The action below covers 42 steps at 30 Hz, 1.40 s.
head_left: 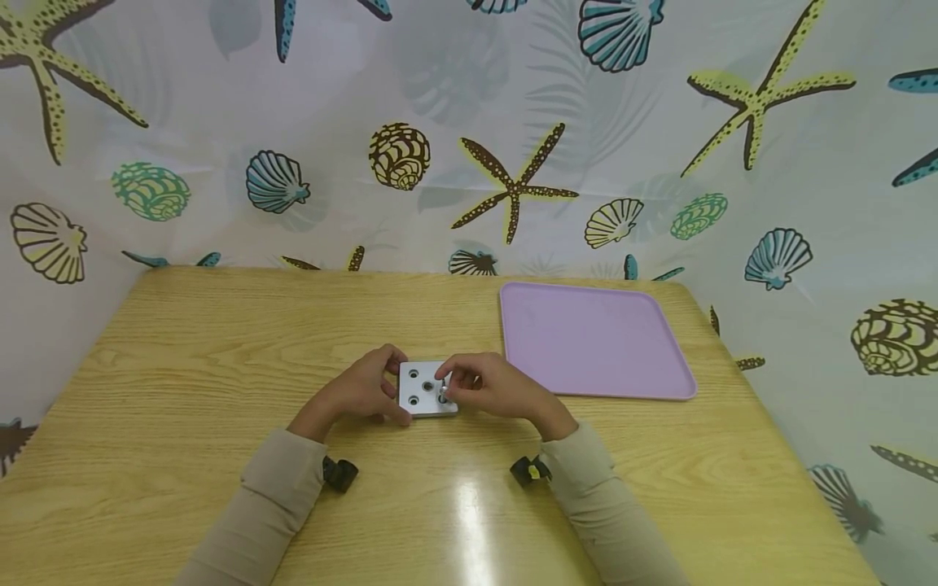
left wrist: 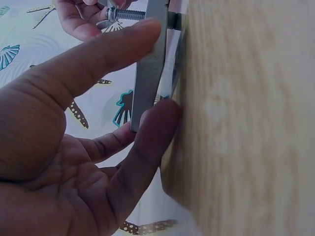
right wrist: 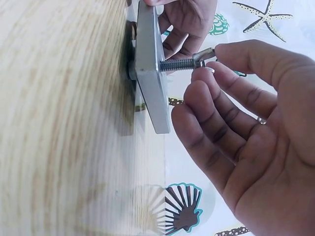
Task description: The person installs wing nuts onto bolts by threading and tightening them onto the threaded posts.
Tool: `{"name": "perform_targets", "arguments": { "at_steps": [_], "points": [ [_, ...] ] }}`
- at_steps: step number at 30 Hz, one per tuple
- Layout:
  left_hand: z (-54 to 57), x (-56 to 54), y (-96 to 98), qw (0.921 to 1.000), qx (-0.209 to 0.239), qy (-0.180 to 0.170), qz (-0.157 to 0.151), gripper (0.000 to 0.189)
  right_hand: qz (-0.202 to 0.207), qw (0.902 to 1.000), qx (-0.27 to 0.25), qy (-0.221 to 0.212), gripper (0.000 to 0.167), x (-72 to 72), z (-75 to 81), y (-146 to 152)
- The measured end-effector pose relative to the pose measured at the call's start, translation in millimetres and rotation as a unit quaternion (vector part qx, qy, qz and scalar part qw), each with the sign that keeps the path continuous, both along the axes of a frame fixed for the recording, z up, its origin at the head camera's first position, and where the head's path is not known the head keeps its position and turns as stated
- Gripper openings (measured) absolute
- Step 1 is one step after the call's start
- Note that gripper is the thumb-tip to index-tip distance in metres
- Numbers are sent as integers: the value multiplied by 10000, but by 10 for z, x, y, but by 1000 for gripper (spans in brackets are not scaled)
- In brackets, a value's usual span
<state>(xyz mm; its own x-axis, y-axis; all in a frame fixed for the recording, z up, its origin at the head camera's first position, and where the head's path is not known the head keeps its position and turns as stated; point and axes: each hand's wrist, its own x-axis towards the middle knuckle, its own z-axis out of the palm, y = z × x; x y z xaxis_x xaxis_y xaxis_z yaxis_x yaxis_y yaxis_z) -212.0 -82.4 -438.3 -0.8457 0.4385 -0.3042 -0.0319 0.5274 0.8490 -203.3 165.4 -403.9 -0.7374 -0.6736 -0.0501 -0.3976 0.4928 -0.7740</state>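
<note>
A silver metal plate [head_left: 428, 404] with several holes is at the middle of the table, slightly raised over the wood. My left hand [head_left: 359, 387] grips its left side, thumb along the near edge and fingers round the far one. A wing bolt [right wrist: 179, 64] stands in a hole near the plate's right side, much of its thread showing above the face. With thumb and forefinger my right hand [head_left: 498, 387] pinches the bolt's winged head; the other fingers curl loosely below. In the left wrist view a dark stub [left wrist: 174, 20] shows between plate and table.
A pale purple tray [head_left: 593, 342] lies at the back right of the wooden table [head_left: 220, 350], just beyond my right hand. A white curtain [head_left: 330, 98] with shells and starfish hangs behind and at the sides. Both wrists carry small black devices.
</note>
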Motion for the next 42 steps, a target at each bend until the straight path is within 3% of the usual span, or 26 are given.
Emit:
{"name": "perform_targets", "arguments": {
  "at_steps": [16, 26, 42],
  "points": [
    [-20, -15, 2, 9999, 21, -103, 41, 85, -29, 9999, 24, 95, 18, -19, -6, 29],
    [-22, -20, -9, 9999, 45, -117, 86, 84, -217, 9997, -3, -68, 9, -21, 10, 48],
    [5, -4, -4, 9999, 37, -122, 88, 84, -158, 9997, -69, -165, 8, -10, 20, 28]
  ]
}}
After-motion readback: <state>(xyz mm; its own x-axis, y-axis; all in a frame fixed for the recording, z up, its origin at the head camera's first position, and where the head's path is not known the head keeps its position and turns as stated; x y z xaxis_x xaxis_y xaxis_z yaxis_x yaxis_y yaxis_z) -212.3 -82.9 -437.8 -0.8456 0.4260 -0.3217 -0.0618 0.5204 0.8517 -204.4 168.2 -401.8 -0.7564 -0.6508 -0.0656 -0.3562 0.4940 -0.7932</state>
